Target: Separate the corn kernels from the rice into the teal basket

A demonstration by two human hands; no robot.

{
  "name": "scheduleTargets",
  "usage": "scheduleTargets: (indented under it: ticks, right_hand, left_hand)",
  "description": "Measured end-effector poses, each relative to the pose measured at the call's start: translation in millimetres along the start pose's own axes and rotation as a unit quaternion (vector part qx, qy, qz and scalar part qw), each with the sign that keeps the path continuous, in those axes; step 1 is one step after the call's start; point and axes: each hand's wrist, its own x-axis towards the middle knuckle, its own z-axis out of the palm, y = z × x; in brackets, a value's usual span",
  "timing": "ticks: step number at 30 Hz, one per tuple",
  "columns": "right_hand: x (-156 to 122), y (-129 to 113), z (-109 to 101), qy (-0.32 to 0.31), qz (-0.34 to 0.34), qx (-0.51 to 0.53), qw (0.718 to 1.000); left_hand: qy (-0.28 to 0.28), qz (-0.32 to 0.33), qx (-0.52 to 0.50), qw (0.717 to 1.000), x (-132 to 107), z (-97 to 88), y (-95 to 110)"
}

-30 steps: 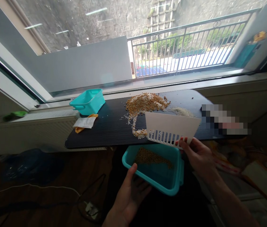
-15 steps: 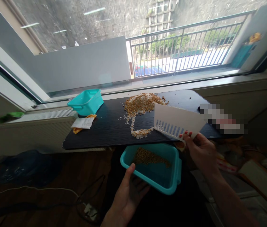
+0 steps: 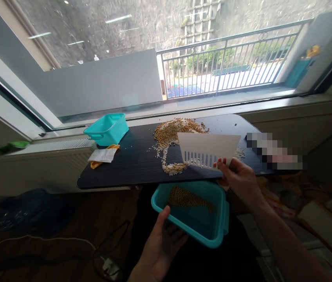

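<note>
My left hand (image 3: 164, 239) grips the near left side of a turquoise plastic basin (image 3: 193, 234), thumb on the rim and fingers underneath. Round tan beans (image 3: 185, 197) that look like soybeans lie inside it. Between the fingers and thumb of my right hand (image 3: 239, 178) is a white slotted card (image 3: 208, 145), held upright over the dark table with its slots along the lower edge. Behind the card rises a mixed heap of beans and white rice-like grains (image 3: 167, 131). A thin curved trail of the same mix (image 3: 174, 168) runs toward the card's lower left corner.
A second turquoise basin (image 3: 111, 131) stands at the back left of the black table (image 3: 133, 166). In front of it lie a folded white paper and an orange cloth (image 3: 103, 155). White grains (image 3: 239, 152) show right of the card. A blurred-out object (image 3: 274, 150) rests at the right end.
My right hand has moved the slotted card to the left, and white grains now show to its right. The basin in my left hand has shifted slightly right and down in view.
</note>
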Motion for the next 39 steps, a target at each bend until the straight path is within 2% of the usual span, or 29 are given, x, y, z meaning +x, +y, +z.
scheduleTargets:
  ticks: [5, 10, 16, 21, 29, 32, 35, 39]
  right_hand:
    - [-4, 1, -9, -0.007, 0.011, 0.027, 1.0]
    - [-4, -2, -13, 0.014, 0.008, 0.016, 1.0]
    - [-10, 3, -20, -0.003, 0.016, 0.014, 1.0]
    - [-14, 0, -20, 0.014, 0.012, 0.007, 1.0]
    - [-32, -8, -24, -0.02, 0.041, 0.023, 0.999]
    - [-35, -7, -25, 0.028, 0.04, 0.049, 0.998]
    - [-31, -9, -17, 0.086, 0.044, 0.072, 0.993]
    - [-30, -12, 0, 0.086, 0.053, 0.049, 0.994]
  left_hand:
    - [0.005, -0.007, 0.0, 1.0, 1, 3.9, 0]
    - [-0.004, -0.009, 0.002, 1.0, 4, 1.7, -3]
    - [-0.005, -0.014, 0.0, 1.0, 1, 4.8, -2]
    - [0.014, -0.009, -0.002, 1.0, 0, 7.0, -2]
    - [0.008, -0.018, -0.001, 1.0, 4, 3.8, -2]
    - [-0.001, -0.013, -0.004, 1.0, 3, 3.4, -3]
    - [-0.016, -0.008, -0.01, 1.0, 2, 3.2, -3]
    - [0.005, -0.014, 0.0, 1.0, 2, 3.8, -3]
